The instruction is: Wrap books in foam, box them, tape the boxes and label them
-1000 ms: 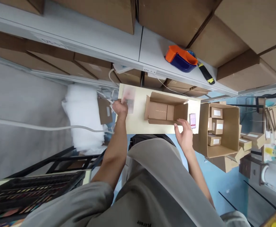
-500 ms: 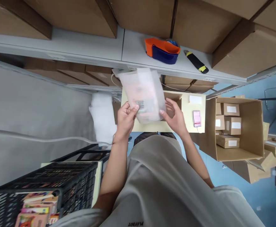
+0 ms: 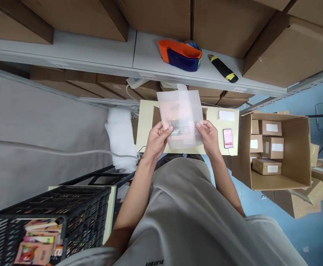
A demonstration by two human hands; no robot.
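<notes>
A translucent white sleeve [image 3: 187, 118] with a pinkish flat item inside is held up over the pale yellow table [image 3: 145, 122]. My left hand [image 3: 158, 139] pinches its lower left side, thumb on top. On the lower right side, my right hand [image 3: 209, 137] grips it between thumb and fingers. Behind the sleeve, part of an open cardboard box shows on the table. A phone [image 3: 228, 138] with a lit pink screen lies right of my right hand, below a white paper [image 3: 226, 115].
An orange and blue tape dispenser [image 3: 180, 55] and a yellow-black cutter [image 3: 223, 68] sit on the shelf ahead. At right stands a large carton [image 3: 296, 149] holding small boxes. White wrap [image 3: 121, 136] is at left, with a black crate [image 3: 88, 218] lower left.
The sleeve has shifted to the right and straightened. My right hand, apart-fingered before, has closed on its right side. My left hand has moved slightly right with it.
</notes>
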